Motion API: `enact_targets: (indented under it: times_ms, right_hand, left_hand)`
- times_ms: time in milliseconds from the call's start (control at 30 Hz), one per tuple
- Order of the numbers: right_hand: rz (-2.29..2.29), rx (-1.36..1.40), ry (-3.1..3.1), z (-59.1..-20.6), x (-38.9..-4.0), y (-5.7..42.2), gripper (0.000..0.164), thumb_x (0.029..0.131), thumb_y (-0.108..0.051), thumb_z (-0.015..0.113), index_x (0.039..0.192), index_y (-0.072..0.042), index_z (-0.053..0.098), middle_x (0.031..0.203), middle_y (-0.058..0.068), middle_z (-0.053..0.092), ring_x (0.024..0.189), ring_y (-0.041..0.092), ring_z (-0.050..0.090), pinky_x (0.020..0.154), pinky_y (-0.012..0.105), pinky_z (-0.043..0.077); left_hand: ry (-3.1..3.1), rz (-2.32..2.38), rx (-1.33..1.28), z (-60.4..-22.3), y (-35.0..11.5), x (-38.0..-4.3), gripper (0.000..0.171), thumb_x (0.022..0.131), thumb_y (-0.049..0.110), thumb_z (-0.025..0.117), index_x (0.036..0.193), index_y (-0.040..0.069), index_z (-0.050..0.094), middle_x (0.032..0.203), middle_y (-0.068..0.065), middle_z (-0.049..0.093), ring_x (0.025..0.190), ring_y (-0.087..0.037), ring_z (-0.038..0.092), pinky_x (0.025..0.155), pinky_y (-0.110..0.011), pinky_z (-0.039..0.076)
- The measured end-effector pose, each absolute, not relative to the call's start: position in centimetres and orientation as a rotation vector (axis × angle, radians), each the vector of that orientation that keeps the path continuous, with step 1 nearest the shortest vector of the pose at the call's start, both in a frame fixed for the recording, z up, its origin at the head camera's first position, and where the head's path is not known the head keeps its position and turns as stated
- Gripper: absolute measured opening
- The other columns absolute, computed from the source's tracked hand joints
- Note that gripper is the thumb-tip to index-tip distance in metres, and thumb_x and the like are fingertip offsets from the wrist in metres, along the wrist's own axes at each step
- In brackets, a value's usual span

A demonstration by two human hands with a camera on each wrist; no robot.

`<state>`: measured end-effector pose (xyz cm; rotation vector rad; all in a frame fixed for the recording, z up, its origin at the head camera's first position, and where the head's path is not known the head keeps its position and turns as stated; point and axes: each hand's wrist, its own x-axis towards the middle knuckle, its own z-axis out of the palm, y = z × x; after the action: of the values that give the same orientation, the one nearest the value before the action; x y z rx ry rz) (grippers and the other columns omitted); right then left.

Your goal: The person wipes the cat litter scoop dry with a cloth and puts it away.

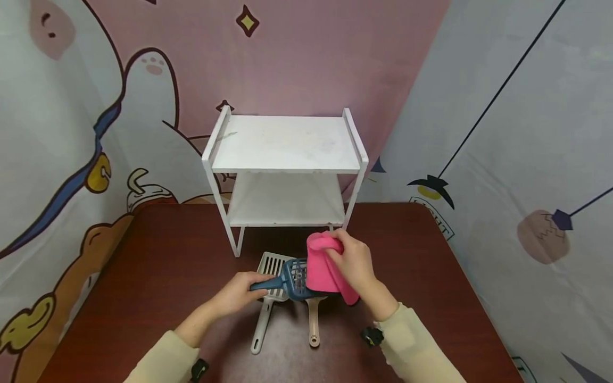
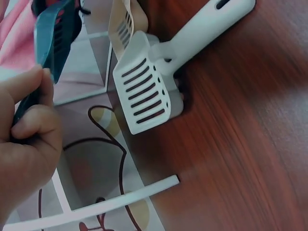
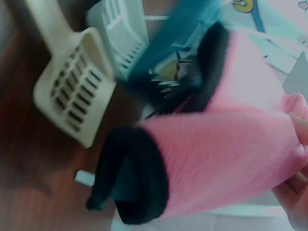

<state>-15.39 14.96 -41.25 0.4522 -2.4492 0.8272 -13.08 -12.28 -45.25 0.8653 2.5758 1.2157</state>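
My left hand (image 1: 238, 292) grips a dark blue litter scoop (image 1: 290, 277) by its handle, the slotted head pointing right. In my right hand (image 1: 355, 261) a pink cloth (image 1: 321, 271) with dark edging is pinched at its top and hangs in folds. The cloth overlaps the right side of the blue scoop's head in the head view. Under the blue scoop, a pale grey litter scoop (image 1: 262, 327) lies on the table, its slots plain in the left wrist view. Beside it lies a beige litter scoop (image 1: 313, 322), whose head (image 3: 94, 106) shows in the right wrist view.
A white two-tier shelf (image 1: 287, 143) stands at the back of the dark red-brown table (image 1: 158, 276). Its legs come down just behind the scoops. Cartoon-printed sheets (image 1: 306, 58) hang behind and to both sides.
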Motion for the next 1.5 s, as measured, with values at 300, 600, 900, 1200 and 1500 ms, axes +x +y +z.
enact_targets:
  times_ms: [300,600,900,1200,1500]
  right_hand:
    - [0.765,0.621,-2.539,-41.3,-14.8,12.3,0.027,0.076,-0.018,0.077,0.098,-0.011,0.062,0.087,0.006,0.072,0.064,0.018,0.065,0.061,0.033,0.053]
    - [0.737,0.567,-2.612,-43.2,-15.4,13.0,0.024,0.077,-0.019,0.076,0.096,-0.014,0.061,0.084,0.005,0.072,0.067,0.02,0.066,0.062,0.035,0.052]
    - [0.87,0.415,-2.599,-43.4,-16.3,16.3,0.026,0.076,-0.016,0.077,0.097,-0.011,0.062,0.087,0.009,0.071,0.067,0.02,0.063,0.06,0.033,0.051]
    - [1.096,0.275,-2.623,-43.7,-16.5,19.0,0.027,0.077,-0.012,0.076,0.099,-0.007,0.061,0.09,0.013,0.07,0.067,0.016,0.058,0.057,0.022,0.047]
    - [1.483,0.119,-2.638,-43.9,-16.9,19.9,0.034,0.077,-0.013,0.076,0.109,-0.004,0.067,0.096,0.017,0.07,0.07,0.016,0.06,0.06,0.019,0.049]
  left_hand:
    - [2.666,1.039,0.993,-44.6,-11.3,-12.6,0.032,0.086,0.007,0.064,0.118,0.0,0.063,0.098,-0.009,0.069,0.078,-0.008,0.054,0.068,-0.021,0.044]
    - [2.71,1.061,0.971,-44.3,-11.7,-12.2,0.033,0.088,0.011,0.064,0.121,0.008,0.063,0.104,-0.008,0.068,0.085,-0.011,0.059,0.071,-0.024,0.047]
    - [2.571,1.288,0.88,-44.0,-13.1,-12.3,0.034,0.089,0.01,0.061,0.123,0.002,0.061,0.108,-0.015,0.065,0.08,-0.005,0.053,0.066,-0.019,0.047]
    - [2.484,1.395,0.761,-42.6,-13.9,-12.5,0.037,0.091,0.013,0.059,0.127,0.002,0.057,0.116,-0.016,0.064,0.084,-0.004,0.054,0.07,-0.019,0.047]
    - [2.413,1.492,0.689,-40.7,-14.3,-12.6,0.043,0.094,0.02,0.056,0.131,-0.001,0.051,0.13,-0.02,0.055,0.101,-0.003,0.054,0.077,-0.017,0.046]
